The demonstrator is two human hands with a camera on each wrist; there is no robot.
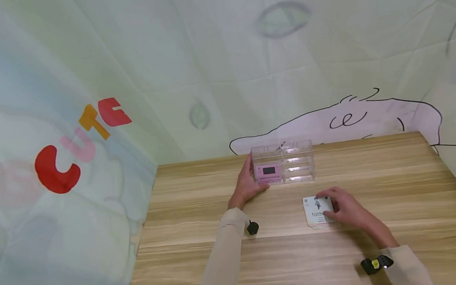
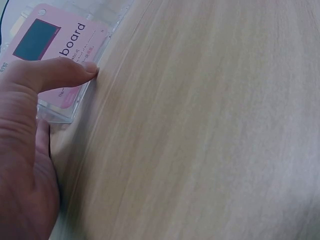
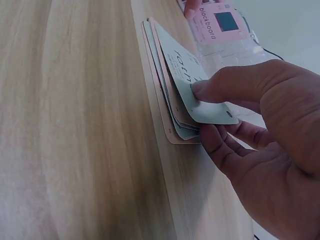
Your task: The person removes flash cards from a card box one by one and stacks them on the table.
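A clear plastic storage rack stands near the back of the table, with a pink "blackboard" card in its left part. My left hand holds the rack by its left side; in the left wrist view the thumb lies along the front bottom edge. Right of centre lies a small stack of cards with rounded corners, several deep. My right hand pinches the top one, a pale "father" card, thumb above and fingers below. Its right edge is raised from the cards underneath.
The wooden table reaches back to a printed cloth backdrop. Stepped compartments fill the rack's right part. Coloured "CUTE" letters show on the cloth at left. A black device is strapped to the right wrist.
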